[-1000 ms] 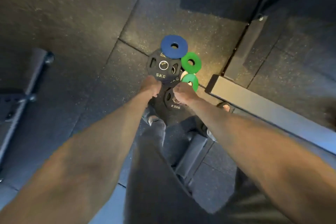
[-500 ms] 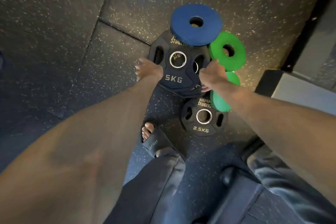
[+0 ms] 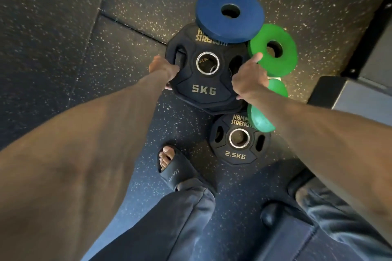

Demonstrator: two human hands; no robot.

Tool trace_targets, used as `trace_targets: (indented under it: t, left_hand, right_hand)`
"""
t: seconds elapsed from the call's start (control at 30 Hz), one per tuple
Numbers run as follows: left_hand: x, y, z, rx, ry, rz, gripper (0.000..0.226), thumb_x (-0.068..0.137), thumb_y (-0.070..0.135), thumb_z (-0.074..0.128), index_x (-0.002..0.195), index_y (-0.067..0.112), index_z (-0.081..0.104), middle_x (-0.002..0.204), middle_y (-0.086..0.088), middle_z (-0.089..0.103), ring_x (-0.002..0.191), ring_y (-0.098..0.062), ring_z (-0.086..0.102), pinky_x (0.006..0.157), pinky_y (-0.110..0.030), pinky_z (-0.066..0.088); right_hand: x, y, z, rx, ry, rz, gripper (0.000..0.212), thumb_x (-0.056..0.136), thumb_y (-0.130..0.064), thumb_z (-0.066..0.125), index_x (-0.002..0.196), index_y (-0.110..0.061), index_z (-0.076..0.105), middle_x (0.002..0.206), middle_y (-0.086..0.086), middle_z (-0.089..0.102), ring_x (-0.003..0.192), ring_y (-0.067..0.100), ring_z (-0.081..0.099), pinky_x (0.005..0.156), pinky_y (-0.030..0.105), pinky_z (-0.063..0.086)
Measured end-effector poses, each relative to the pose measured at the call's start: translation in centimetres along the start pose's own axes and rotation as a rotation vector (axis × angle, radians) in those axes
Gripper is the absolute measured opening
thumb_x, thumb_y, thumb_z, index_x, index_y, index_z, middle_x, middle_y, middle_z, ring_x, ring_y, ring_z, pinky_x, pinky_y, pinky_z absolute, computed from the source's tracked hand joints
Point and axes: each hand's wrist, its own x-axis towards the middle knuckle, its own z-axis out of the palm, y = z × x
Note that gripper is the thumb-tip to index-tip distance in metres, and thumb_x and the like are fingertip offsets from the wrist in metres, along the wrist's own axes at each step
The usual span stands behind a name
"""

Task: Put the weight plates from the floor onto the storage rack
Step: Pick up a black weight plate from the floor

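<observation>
Two hands hold a black 5KG plate (image 3: 203, 89) on the gym floor (image 3: 63, 27).

The left hand (image 3: 163, 69) is closed on the plate's left edge, fingers in a grip hole. The right hand (image 3: 249, 79) wraps the right edge, thumb pointing up. A blue plate (image 3: 229, 27) lies on its far side. One green plate (image 3: 273, 63) sits right, another green plate (image 3: 263, 116) leans near a 2.5KG plate (image 3: 239, 154). A sandal (image 3: 171, 174) is near.
</observation>
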Motion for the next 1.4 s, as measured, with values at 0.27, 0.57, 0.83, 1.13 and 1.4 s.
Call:
trace_targets:
  t: [0.27, 0.57, 0.83, 1.13, 1.4]
  left_hand:
    - [-7.7, 2.2, -3.9, -0.324, -0.198, -0.087, 0.043, 0.089, 0.019, 0.061, 0.13, 0.008, 0.058, 0.122, -0.011, 0.064, 0.106, -0.031, 0.064, 0.085, -0.045, 0.059]
    - [-25.1, 1.5, -14.3, -0.424, -0.205, -0.283, 0.047, 0.086, 0.009, 0.066, 0.132, 0.003, 0.053, 0.124, -0.015, 0.063, 0.108, -0.029, 0.064, 0.093, -0.045, 0.055]
    - [-46.8, 4.3, -22.4, -0.636, -0.133, -0.377, 0.027, 0.09, 0.008, 0.066, 0.116, 0.002, 0.059, 0.109, -0.011, 0.067, 0.093, -0.027, 0.067, 0.074, -0.038, 0.056]
    - [-68.0, 6.0, -22.1, -0.978, -0.044, -0.423, 0.008, 0.097, 0.009, 0.054, 0.09, 0.013, 0.054, 0.062, -0.007, 0.06, 0.037, -0.018, 0.058, 0.026, -0.022, 0.041]
    - [-78.7, 3.7, -14.8, -1.344, 0.077, -0.499, 0.014, 0.089, -0.006, 0.052, 0.089, 0.006, 0.059, 0.079, -0.014, 0.063, 0.04, -0.023, 0.061, 0.024, -0.036, 0.043]
  right_hand:
    - [-3.7, 0.0, -6.5, 0.05, -0.231, 0.071, 0.072, 0.097, -0.012, 0.053, 0.154, 0.004, 0.012, 0.127, 0.007, 0.053, 0.082, 0.032, 0.07, 0.029, 0.024, 0.045]
    - [-20.2, -0.6, -20.6, 0.081, -0.516, 0.09, 0.017, 0.095, -0.018, 0.055, 0.089, -0.002, 0.059, 0.06, 0.015, 0.06, 0.04, 0.025, 0.059, 0.035, 0.026, 0.045]
    - [-30.8, 0.5, -36.2, 0.487, -0.64, 0.137, 0.018, 0.094, -0.003, 0.051, 0.079, -0.013, 0.052, 0.084, 0.011, 0.059, 0.061, 0.02, 0.056, 0.048, 0.03, 0.048]
    - [-38.0, 4.1, -51.5, 0.402, -0.701, -0.054, 0.031, 0.095, -0.048, 0.052, 0.088, -0.018, 0.059, 0.071, 0.001, 0.067, 0.051, 0.016, 0.065, 0.044, 0.022, 0.049]
    - [-42.4, 10.6, -55.0, 0.294, -0.558, -0.252, 0.021, 0.094, -0.025, 0.051, 0.104, -0.009, 0.061, 0.113, 0.016, 0.066, 0.106, 0.033, 0.066, 0.093, 0.049, 0.056]
